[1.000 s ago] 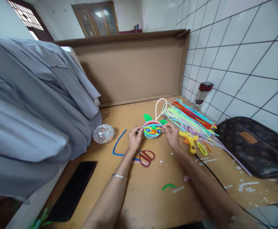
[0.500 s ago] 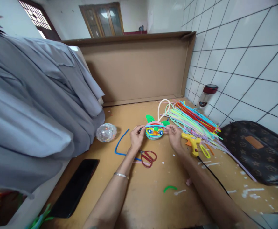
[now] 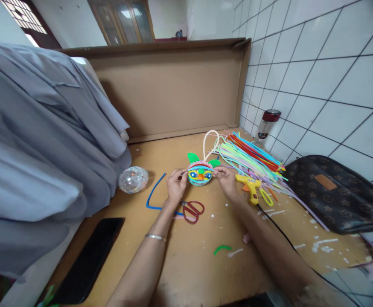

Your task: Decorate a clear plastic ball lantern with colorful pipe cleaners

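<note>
A round, colourful face ornament (image 3: 200, 175) with green ears, blue eyes and an orange nose sits on the table, a white loop (image 3: 211, 143) rising from its top. At its left side, my left hand (image 3: 176, 184) pinches the end of a light blue strip (image 3: 201, 166) that lies across the ornament's forehead. The strip's other end is between the closed fingertips of my right hand (image 3: 226, 181), at the right side. Red-handled scissors (image 3: 193, 212) and a bent blue stem (image 3: 150, 197) lie near my left wrist.
A yellow glue gun (image 3: 253, 187) with a black cord, pipe cleaners (image 3: 250, 155), a bottle (image 3: 266, 125) and a dark bag (image 3: 336, 196) are right. A clear ball (image 3: 133, 179) and black phone (image 3: 88, 260) are left. Cardboard (image 3: 173, 89) stands behind.
The whole view has shifted, so the table things appear farther left. Both hands keep hold of the strip, which now sits a little closer against the ornament's forehead.
</note>
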The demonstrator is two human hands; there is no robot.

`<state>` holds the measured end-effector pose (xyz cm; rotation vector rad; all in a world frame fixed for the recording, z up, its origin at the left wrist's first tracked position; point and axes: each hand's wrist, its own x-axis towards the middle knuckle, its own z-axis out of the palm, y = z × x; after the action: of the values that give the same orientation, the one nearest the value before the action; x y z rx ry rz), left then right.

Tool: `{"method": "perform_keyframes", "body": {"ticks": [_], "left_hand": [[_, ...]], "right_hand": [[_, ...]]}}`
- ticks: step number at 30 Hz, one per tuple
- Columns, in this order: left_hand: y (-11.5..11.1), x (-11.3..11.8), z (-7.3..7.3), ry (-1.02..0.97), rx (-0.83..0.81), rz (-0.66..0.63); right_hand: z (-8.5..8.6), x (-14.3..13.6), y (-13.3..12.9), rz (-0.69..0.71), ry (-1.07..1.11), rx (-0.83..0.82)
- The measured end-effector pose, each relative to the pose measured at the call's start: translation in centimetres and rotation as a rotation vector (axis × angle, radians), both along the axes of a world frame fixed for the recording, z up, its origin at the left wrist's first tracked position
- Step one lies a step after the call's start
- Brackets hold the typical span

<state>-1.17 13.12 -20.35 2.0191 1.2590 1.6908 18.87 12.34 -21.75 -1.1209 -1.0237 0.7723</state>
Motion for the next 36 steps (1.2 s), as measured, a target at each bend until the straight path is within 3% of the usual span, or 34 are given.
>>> {"method": "perform_keyframes", "body": {"ticks": [16, 20, 31, 36], "left_hand": [[-0.2, 0.2, 0.2, -0.036, -0.038, -0.023], [-0.1, 0.3, 0.4, -0.092, -0.106, -0.063], [0.9, 0.2, 0.5, -0.408, -0.42, -0.2], [0.9, 0.0, 0.8, -0.458, -0.491, -0.23]], "right_hand": [[0.1, 0.4, 0.4, -0.029, -0.048, -0.068], [0.1, 0.4, 0.4, -0.022, -0.039, -0.114], [0.6, 0.7, 0.0, 0.075, 0.23, -0.274], [0.5, 0.7, 0.2, 0.069, 0.13, -0.247]]}}
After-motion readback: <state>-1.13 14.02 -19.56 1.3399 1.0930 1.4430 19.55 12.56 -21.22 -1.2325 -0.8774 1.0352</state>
